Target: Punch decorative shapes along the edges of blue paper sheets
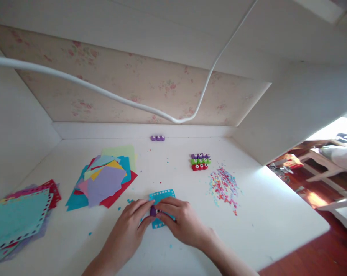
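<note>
A small purple hole punch [153, 211] with a white eye-like spot sits at the front middle of the table, pinched between both hands. My left hand [130, 221] closes its thumb and fingers on the punch's left side. From the right, my right hand [182, 219] has its thumb and fingertips closed at the punch, over the paper. A blue paper card [164, 194] lies under the right fingers and against the punch. Small shapes are punched along its far and near edges. The fingers hide the card's middle and part of the punch.
Stacked coloured paper [107, 186] lies left of the hands; hole-edged sheets [20, 216] are farther left. Several purple, green and red punches [201, 161] stand in rows near scattered confetti [223, 184]. More purple punches [158, 138] stand by the wall. A white cable [118, 97] hangs across.
</note>
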Tool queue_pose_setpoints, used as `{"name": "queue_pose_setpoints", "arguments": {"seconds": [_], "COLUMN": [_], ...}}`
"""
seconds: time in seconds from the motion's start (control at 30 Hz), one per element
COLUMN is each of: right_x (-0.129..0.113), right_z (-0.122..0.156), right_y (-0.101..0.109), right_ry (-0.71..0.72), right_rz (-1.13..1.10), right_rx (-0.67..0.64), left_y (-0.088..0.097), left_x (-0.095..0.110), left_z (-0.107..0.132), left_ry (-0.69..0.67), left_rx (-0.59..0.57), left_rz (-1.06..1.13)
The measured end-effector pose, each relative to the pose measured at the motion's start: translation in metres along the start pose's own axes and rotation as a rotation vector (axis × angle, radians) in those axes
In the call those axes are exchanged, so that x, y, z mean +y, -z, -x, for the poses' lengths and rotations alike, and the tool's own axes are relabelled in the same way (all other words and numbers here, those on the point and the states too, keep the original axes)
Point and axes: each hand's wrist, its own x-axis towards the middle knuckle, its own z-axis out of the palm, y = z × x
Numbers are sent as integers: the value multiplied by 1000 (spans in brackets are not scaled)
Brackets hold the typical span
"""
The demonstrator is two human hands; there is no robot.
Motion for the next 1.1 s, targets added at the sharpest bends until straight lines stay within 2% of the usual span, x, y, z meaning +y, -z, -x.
{"name": "queue_pose_setpoints", "arguments": {"seconds": [0.13,0.23,0.27,0.33,0.43,0.53,0.6,0.7,0.87,1.0,1.1], "right_x": [8,35,49,81,130,168,185,203,221,226,223], "right_z": [2,-3,-7,-17,-36,-51,-57,-62,-71,-77,-82], "right_y": [6,30,43,78,135,178,193,199,196,196,197], "right_ry": [-107,-248,-305,-507,-659,-802,-873,-940,-1008,-1027,-1013], "right_rz": [-104,-131,-101,75,244,413,497,579,657,694,736], "right_rx": [29,147,201,303,445,504,483,407,265,155,127], "left_y": [-5,-2,0,2,3,2,3,5,9,11,13], "left_x": [-4,-4,-3,-3,-5,-8,-9,-11,-9,-3,0], "left_z": [8,9,9,9,9,10,10,10,8,8,9], "left_ry": [-16,-27,-33,-58,-96,-124,-137,-147,-103,-75,-55], "left_rx": [84,107,104,92,81,64,45,30,62,37,3], "left_rz": [-35,-65,-78,-106,-160,-218,-247,-264,-215,-175,-150]}}
